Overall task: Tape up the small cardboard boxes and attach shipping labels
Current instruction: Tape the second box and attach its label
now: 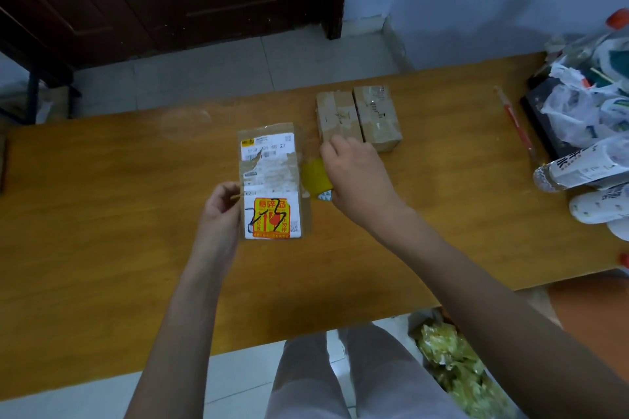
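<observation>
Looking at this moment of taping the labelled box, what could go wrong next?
1. The left hand pinches only the loose tape end beside the labelled box; the thin strip may twist or stick to itself.
2. The right hand holds the yellow tape roll close to the two taped boxes; pulling further could knock them.
3. Tape might cover the printed label and hide its barcode.

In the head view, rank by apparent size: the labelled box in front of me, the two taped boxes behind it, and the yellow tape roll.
1. Labelled box, clearly the largest, though it also sits nearest the camera.
2. The two taped boxes and look alike; I would not rank them.
3. Yellow tape roll, smallest, partly hidden by the right hand.
</observation>
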The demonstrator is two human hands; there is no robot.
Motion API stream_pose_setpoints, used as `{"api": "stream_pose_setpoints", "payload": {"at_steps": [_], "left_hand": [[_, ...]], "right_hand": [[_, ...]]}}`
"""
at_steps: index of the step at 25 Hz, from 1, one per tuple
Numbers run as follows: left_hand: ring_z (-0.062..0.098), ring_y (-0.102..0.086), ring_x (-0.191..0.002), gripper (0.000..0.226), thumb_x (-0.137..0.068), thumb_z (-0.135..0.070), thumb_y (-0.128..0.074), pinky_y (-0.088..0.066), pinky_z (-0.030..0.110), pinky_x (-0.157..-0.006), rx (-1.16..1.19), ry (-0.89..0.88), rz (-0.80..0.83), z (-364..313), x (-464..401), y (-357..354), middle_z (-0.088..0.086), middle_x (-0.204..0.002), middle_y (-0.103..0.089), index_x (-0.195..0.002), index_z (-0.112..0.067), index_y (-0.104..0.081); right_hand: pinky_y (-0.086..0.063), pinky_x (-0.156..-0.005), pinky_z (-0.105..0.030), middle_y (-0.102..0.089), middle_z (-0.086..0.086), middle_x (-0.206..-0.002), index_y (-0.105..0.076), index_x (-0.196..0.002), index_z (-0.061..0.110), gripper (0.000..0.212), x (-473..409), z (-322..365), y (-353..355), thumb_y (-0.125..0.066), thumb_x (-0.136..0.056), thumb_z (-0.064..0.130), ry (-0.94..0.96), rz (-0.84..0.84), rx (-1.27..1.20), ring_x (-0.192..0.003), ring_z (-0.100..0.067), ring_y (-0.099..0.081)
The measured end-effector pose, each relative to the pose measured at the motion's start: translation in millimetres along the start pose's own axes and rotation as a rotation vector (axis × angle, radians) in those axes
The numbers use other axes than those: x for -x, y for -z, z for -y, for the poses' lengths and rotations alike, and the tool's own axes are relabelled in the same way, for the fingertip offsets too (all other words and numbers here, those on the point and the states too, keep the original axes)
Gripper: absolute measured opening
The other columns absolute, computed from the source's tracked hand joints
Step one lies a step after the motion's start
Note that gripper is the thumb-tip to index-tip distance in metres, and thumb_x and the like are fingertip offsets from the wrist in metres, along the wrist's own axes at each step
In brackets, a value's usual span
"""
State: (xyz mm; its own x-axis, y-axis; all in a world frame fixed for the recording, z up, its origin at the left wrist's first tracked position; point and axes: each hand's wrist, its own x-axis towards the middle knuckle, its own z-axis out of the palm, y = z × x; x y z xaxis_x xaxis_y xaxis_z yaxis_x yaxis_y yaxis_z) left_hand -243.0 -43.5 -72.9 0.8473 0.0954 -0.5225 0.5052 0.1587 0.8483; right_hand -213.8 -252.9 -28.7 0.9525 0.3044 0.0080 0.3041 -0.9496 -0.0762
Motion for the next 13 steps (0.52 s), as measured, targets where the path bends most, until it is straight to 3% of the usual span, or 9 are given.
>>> {"api": "stream_pose_setpoints", "payload": {"at_steps": [3, 5, 7, 9, 11, 13], "left_hand": [[0.009, -0.066, -0.075, 0.018, -0.097, -0.011, -0.051, -0.05, 0.023, -0.064, -0.233, -0.115, -0.09, -11, -1, 6, -0.01, -0.076, -0.073, -0.089, -0.021, -0.064], [0.003, -0.067, -0.075, 0.011, -0.091, -0.033, -0.057, -0.046, 0.024, -0.067, -0.278, -0.046, 0.008, -19, 3, 0, -0.007, -0.088, -0.073, -0.097, -0.024, -0.06], [-0.001, -0.066, -0.082, 0.06, -0.069, -0.059, -0.073, -0.048, 0.022, -0.068, -0.484, -0.023, 0.08, -18, 8, -15, -0.009, -0.106, -0.065, -0.112, -0.027, -0.047], [0.011, -0.059, -0.096, 0.096, -0.053, -0.064, -0.082, -0.053, 0.03, -0.074, -0.667, -0.079, 0.003, -7, 10, -35, -0.005, -0.114, -0.054, -0.126, -0.021, -0.037], [0.017, -0.057, -0.091, 0.094, -0.06, -0.056, -0.085, -0.052, 0.031, -0.069, -0.609, -0.021, -0.035, 1, 9, -44, 0.003, -0.113, -0.055, -0.129, -0.012, -0.038], [0.016, -0.061, -0.085, 0.083, -0.065, -0.046, -0.085, -0.05, 0.024, -0.059, -0.395, 0.056, -0.01, 5, 4, -38, 0.009, -0.117, -0.059, -0.126, -0.011, -0.042]], "right_hand": [[-0.028, -0.071, -0.03, -0.053, -0.008, -0.1, -0.053, -0.104, 0.008, 0.033, 1, 7, -1, -0.064, -0.074, -0.003, -0.018, 0.001, 0.032, -0.087, -0.023, -0.047], [-0.031, -0.072, -0.032, -0.053, -0.008, -0.101, -0.053, -0.104, 0.008, 0.033, 0, 8, 1, -0.063, -0.074, -0.001, -0.041, -0.007, 0.05, -0.088, -0.024, -0.049], [-0.035, -0.075, -0.035, -0.053, -0.009, -0.103, -0.053, -0.105, 0.008, 0.031, -1, 8, 3, -0.061, -0.076, -0.001, -0.064, 0.001, 0.057, -0.09, -0.026, -0.05], [-0.036, -0.079, -0.037, -0.053, -0.01, -0.107, -0.052, -0.109, 0.007, 0.032, -4, 12, 3, -0.062, -0.079, 0.003, -0.061, 0.013, 0.051, -0.095, -0.029, -0.051], [-0.036, -0.08, -0.036, -0.054, -0.01, -0.109, -0.052, -0.112, 0.007, 0.038, -6, 9, 4, -0.067, -0.078, 0.007, -0.004, 0.0, 0.043, -0.097, -0.029, -0.052], [-0.041, -0.076, -0.033, -0.058, -0.007, -0.104, -0.055, -0.108, 0.009, 0.044, -5, -9, 8, -0.074, -0.069, 0.006, -0.009, -0.095, -0.103, -0.092, -0.025, -0.054]]}}
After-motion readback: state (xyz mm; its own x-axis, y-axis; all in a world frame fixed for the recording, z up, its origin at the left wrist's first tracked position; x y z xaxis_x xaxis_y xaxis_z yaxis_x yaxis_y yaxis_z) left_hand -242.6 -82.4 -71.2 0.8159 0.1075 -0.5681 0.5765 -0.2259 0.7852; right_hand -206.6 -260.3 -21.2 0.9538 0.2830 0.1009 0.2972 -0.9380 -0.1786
